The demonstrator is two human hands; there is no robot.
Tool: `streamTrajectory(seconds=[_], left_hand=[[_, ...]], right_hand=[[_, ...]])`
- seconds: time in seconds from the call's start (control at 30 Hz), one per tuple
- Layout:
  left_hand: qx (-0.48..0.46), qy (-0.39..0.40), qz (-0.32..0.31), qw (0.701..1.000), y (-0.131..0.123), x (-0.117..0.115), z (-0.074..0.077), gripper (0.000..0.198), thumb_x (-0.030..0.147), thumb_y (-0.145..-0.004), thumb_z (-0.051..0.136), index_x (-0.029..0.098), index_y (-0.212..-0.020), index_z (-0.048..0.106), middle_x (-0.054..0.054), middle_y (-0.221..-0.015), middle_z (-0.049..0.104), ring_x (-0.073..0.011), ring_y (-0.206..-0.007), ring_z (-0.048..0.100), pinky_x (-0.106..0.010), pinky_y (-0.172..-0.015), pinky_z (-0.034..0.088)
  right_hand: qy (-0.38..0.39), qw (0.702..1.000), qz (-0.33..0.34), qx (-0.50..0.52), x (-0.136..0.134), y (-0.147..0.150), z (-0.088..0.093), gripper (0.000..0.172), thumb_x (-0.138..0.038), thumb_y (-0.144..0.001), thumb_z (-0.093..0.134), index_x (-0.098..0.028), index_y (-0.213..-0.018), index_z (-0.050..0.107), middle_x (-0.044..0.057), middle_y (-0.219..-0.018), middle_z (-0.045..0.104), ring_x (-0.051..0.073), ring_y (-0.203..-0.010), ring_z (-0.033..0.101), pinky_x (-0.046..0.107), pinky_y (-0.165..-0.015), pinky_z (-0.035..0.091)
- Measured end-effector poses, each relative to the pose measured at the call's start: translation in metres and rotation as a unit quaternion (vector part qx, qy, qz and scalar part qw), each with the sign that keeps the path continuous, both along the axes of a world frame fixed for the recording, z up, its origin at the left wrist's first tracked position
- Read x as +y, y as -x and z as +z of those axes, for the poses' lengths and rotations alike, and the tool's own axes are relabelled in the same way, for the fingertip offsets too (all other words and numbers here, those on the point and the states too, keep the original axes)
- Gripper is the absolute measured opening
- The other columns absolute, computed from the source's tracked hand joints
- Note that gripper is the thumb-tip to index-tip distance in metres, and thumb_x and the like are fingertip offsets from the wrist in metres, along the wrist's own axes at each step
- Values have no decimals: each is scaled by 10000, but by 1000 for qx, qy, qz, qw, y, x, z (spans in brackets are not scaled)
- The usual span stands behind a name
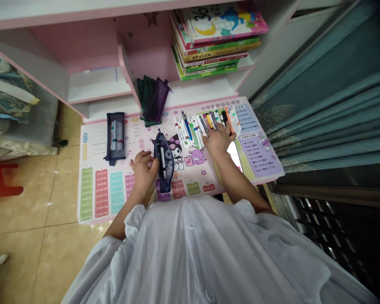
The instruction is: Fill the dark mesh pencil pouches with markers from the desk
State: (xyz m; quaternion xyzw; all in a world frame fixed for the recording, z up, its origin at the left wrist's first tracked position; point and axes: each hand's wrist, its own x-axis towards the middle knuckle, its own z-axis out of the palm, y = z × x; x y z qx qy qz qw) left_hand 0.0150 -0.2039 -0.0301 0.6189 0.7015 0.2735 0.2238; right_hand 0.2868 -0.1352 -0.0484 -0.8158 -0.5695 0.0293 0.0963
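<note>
A dark blue mesh pencil case (169, 169) lies unzipped on the desk mat, with a few markers (163, 162) inside. My left hand (143, 171) rests at its left side, thumb against the rim and the other fingers apart. To the right, a row of many loose markers (194, 131) lies side by side. My right hand (219, 139) reaches over the right part of this row, fingers spread and fingertips down among the markers. Whether a fingertip presses on one marker I cannot make out. Another dark mesh pencil case (123, 154) with several markers in it lies at the left.
Green and purple mesh pouches (155, 101) lie at the back, against the shelf (96, 86). A stack of books (215, 46) stands on the shelf. A phone with a lit screen (234, 155) is partly under my right forearm. The printed mat (190, 185) covers the desk; blue curtains (329, 93) hang at right.
</note>
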Motion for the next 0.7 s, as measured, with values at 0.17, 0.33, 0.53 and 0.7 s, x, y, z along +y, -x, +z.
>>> streamTrajectory(seconds=[0.17,0.33,0.53,0.7], left_hand=[[-3,-9,2,1000,0,0,-1,186,286,-841,591,209,-672,594,-93,-1209,695,-298,-1267,563,-640,-1154,235],[-2,-3,3,1000,0,0,0,183,283,-835,593,206,-669,598,-94,-1214,693,-311,-1270,560,-661,-1151,223],[-1,0,3,1000,0,0,0,188,274,-838,587,203,-665,594,-100,-1224,690,-311,-1274,558,-670,-1150,222],[-1,-2,4,1000,0,0,1,188,280,-839,588,203,-667,600,-100,-1208,694,-318,-1272,557,-678,-1143,222]], right_hand=[[-14,1000,12,13,1,-1,0,260,-265,-810,602,-144,-991,745,164,-1469,524,399,-1470,251,662,-1101,256],[-71,995,12,62,-14,11,11,127,-249,-748,635,-156,-780,715,148,-1482,532,396,-1472,284,635,-1102,278],[-122,973,128,148,-52,49,31,142,-279,-723,648,-197,-609,627,102,-1426,589,385,-1447,359,579,-1112,325],[-106,953,224,175,-77,79,42,120,-246,-664,693,-208,-572,627,90,-1396,618,392,-1447,370,546,-1126,323]])
